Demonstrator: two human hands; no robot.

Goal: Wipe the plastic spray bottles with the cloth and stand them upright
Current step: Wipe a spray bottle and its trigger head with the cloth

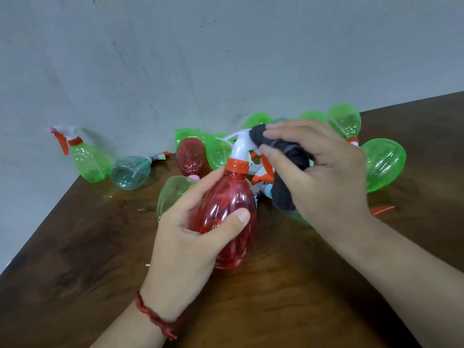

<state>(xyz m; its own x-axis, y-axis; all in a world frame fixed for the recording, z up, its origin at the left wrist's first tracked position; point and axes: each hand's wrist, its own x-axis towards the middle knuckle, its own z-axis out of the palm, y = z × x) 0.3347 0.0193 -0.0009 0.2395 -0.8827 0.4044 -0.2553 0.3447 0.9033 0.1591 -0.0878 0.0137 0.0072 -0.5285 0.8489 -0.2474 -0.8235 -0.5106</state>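
My left hand (pixel 190 237) grips a red spray bottle (pixel 226 204) around its body and holds it above the table, its white spray head (pixel 241 144) and orange collar pointing up and away. My right hand (pixel 324 167) holds a dark grey cloth (pixel 288 167) pressed against the back of that spray head. Behind them lies a heap of bottles on their sides: several green ones (pixel 384 167), a second red one (pixel 192 154) and a pale green one (pixel 173 192). One green bottle (pixel 88 159) stands upright at the far left.
The brown wooden table (pixel 75 259) meets a grey wall (pixel 175 59) at the back, and its left edge runs diagonally. A clear teal bottle (pixel 130 172) lies beside the upright green one. A loose orange trigger piece (pixel 381 209) lies at the right.
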